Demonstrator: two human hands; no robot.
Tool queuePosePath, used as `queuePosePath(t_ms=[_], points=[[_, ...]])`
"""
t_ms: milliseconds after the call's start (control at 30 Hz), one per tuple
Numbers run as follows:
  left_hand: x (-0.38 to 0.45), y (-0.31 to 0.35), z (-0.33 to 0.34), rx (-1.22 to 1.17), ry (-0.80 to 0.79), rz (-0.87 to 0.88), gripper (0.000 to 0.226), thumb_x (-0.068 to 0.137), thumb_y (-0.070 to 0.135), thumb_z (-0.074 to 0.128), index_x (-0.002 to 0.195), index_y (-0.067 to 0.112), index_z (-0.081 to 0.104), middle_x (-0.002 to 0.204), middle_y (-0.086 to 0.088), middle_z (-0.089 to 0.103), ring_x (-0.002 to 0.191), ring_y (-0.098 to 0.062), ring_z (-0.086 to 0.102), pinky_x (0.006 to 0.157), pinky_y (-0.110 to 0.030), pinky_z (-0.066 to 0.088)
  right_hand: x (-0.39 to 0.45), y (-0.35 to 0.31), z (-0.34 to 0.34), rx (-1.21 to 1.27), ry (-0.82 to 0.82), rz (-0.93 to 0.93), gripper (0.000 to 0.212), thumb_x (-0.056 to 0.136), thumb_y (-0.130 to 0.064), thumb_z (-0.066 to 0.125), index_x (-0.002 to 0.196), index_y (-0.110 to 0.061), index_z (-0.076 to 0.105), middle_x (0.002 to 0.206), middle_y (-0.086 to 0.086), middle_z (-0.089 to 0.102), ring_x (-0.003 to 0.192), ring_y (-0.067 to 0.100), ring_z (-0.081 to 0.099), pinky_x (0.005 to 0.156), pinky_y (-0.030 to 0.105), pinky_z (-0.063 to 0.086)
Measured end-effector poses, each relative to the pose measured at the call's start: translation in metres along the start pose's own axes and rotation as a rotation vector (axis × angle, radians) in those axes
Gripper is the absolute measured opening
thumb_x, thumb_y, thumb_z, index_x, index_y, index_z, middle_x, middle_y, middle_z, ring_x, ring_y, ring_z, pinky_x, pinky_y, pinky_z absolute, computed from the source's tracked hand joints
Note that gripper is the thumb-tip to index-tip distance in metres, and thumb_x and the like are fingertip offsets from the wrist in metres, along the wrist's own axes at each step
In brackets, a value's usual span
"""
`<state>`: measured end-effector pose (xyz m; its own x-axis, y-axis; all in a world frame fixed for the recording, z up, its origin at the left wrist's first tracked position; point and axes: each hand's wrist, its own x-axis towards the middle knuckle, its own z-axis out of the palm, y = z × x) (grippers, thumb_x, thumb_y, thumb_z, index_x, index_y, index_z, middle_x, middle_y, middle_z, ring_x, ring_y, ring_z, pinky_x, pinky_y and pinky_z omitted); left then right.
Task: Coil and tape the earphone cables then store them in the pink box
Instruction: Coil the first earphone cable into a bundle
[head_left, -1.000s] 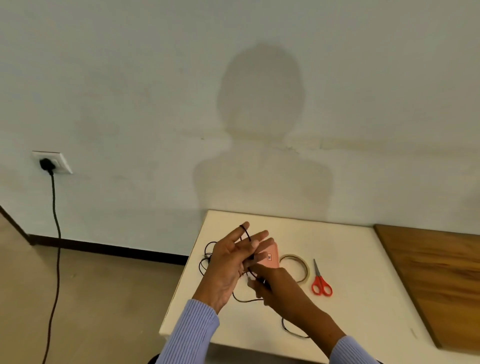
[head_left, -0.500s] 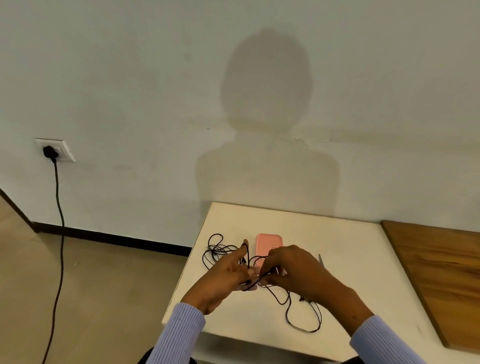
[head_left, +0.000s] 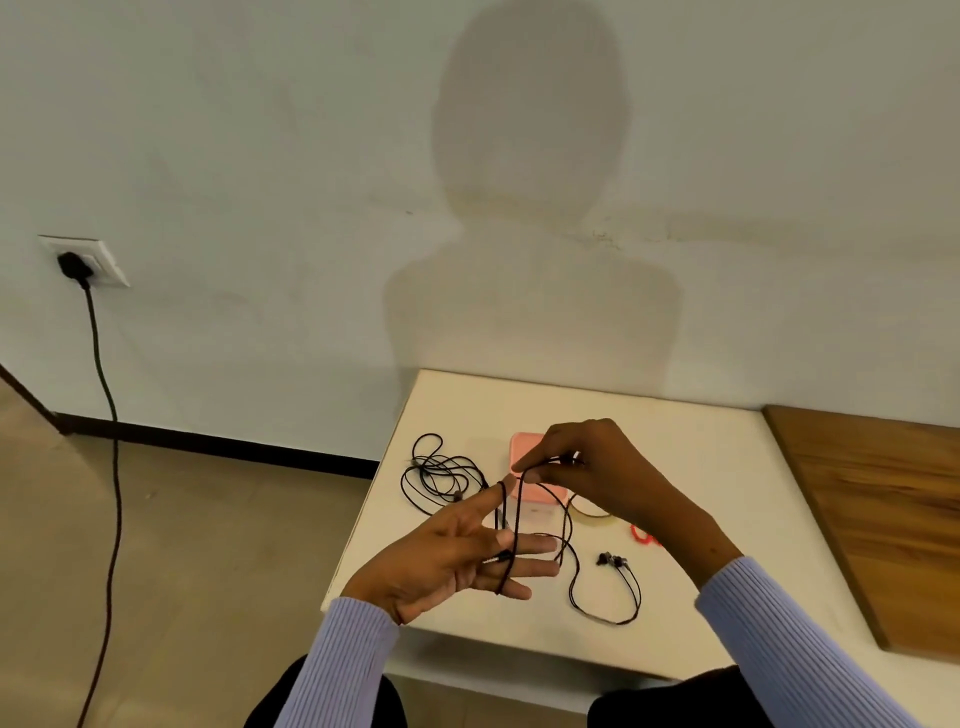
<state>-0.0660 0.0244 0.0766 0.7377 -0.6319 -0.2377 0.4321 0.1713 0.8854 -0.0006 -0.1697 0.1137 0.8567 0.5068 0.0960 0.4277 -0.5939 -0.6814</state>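
Over the table's (head_left: 701, 467) left edge, the spread left hand (head_left: 447, 561) carries cable (head_left: 511, 525) loops; the right hand (head_left: 597, 473) pinches the cable and should wind evenly, lightly taut.

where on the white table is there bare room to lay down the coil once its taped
Bare: the white table's far right strip, between the pink box and the wooden board. Crowded: the loose earphone tangle at left, and the tape roll and earbuds mid-table.

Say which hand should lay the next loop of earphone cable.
Right. The right hand already pinches the earphone cable above the left hand, whose straight, spread fingers act as the form the loops wrap around.
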Motion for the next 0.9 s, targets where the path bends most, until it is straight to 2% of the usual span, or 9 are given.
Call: queuePosePath(t_ms=[100, 167, 333, 400, 500, 600, 700, 800, 900], points=[[0.001, -0.004, 0.0, -0.005, -0.068, 0.022, 0.058, 0.094, 0.008, 0.047, 0.144, 0.031, 0.027, 0.127, -0.026, 0.057, 0.118, -0.04, 0.055, 0.098, -0.039, 0.048, -0.001, 0.009, 0.009, 0.048, 0.059, 0.035, 0.016, 0.079, -0.018, 0.073, 0.089, -0.03, 0.076, 0.077, -0.017, 0.067, 0.074, 0.01, 0.06, 0.067, 0.019, 0.045], [0.003, -0.007, 0.001, 0.003, -0.113, -0.003, 0.061, 0.095, 0.008, 0.045, 0.146, 0.032, 0.023, 0.13, -0.026, 0.055, 0.12, -0.04, 0.054, 0.098, -0.04, 0.047, -0.003, 0.013, 0.013, 0.064, 0.092, 0.053, 0.017, 0.078, -0.018, 0.073, 0.088, -0.032, 0.076, 0.081, -0.015, 0.07, 0.078, 0.014, 0.062, 0.071, 0.028, 0.049], [0.005, -0.009, -0.001, -0.028, -0.111, -0.059, 0.06, 0.095, 0.002, 0.044, 0.147, 0.026, 0.023, 0.128, -0.026, 0.056, 0.117, -0.04, 0.056, 0.084, -0.034, 0.055, -0.006, 0.018, 0.019, 0.084, 0.142, 0.09, 0.017, 0.078, -0.018, 0.073, 0.087, -0.032, 0.075, 0.08, -0.018, 0.069, 0.079, 0.012, 0.064, 0.076, 0.032, 0.051], [0.005, -0.01, -0.002, -0.027, -0.111, -0.09, 0.06, 0.095, 0.001, 0.044, 0.147, 0.023, 0.022, 0.128, -0.027, 0.056, 0.117, -0.04, 0.056, 0.084, -0.035, 0.056, -0.007, 0.02, 0.023, 0.095, 0.155, 0.105, 0.016, 0.078, -0.02, 0.073, 0.086, -0.033, 0.075, 0.081, -0.016, 0.07, 0.08, 0.012, 0.064, 0.077, 0.034, 0.052], [0.006, -0.011, -0.002, -0.022, -0.145, -0.109, 0.063, 0.096, 0.003, 0.045, 0.148, 0.023, 0.017, 0.129, -0.029, 0.053, 0.118, -0.04, 0.054, 0.093, -0.039, 0.052, -0.008, 0.023, 0.031, 0.085, 0.183, 0.14, 0.014, 0.078, -0.021, 0.073, 0.083, -0.034, 0.076, 0.079, -0.017, 0.071, 0.077, 0.015, 0.065, 0.075, 0.037, 0.052], [0.006, -0.011, -0.005, -0.007, -0.194, -0.099, 0.063, 0.096, 0.005, 0.044, 0.148, 0.026, 0.017, 0.13, -0.03, 0.052, 0.121, -0.04, 0.052, 0.1, -0.042, 0.047, -0.01, 0.026, 0.036, 0.086, 0.216, 0.198, 0.011, 0.079, -0.024, 0.073, 0.083, -0.033, 0.076, 0.079, -0.019, 0.069, 0.076, 0.007, 0.063, 0.07, 0.023, 0.049], [0.006, -0.01, -0.007, -0.014, -0.203, -0.11, 0.06, 0.096, 0.003, 0.043, 0.148, 0.025, 0.021, 0.13, -0.029, 0.052, 0.121, -0.038, 0.054, 0.094, -0.038, 0.051, -0.013, 0.024, 0.039, 0.111, 0.229, 0.241, 0.01, 0.08, -0.022, 0.071, 0.085, -0.029, 0.076, 0.078, -0.021, 0.067, 0.076, 0.002, 0.062, 0.063, 0.008, 0.041], [0.006, -0.007, -0.009, -0.06, -0.242, -0.081, 0.055, 0.097, 0.004, 0.041, 0.146, 0.025, 0.026, 0.129, -0.027, 0.054, 0.117, -0.034, 0.057, 0.087, -0.032, 0.054, -0.018, 0.018, 0.044, 0.298, 0.249, 0.255, 0.018, 0.081, -0.011, 0.069, 0.083, -0.027, 0.075, 0.075, -0.017, 0.071, 0.076, 0.002, 0.064, 0.065, 0.012, 0.046], [0.004, -0.001, -0.008, -0.127, -0.256, -0.018, 0.049, 0.095, 0.007, 0.043, 0.14, 0.026, 0.037, 0.122, -0.023, 0.061, 0.114, -0.03, 0.061, 0.083, -0.028, 0.055, -0.028, 0.012, 0.049, 0.507, 0.173, 0.35, 0.019, 0.086, -0.008, 0.063, 0.083, -0.022, 0.074, 0.064, -0.013, 0.069, 0.063, -0.004, 0.06, 0.058, 0.009, 0.044]])
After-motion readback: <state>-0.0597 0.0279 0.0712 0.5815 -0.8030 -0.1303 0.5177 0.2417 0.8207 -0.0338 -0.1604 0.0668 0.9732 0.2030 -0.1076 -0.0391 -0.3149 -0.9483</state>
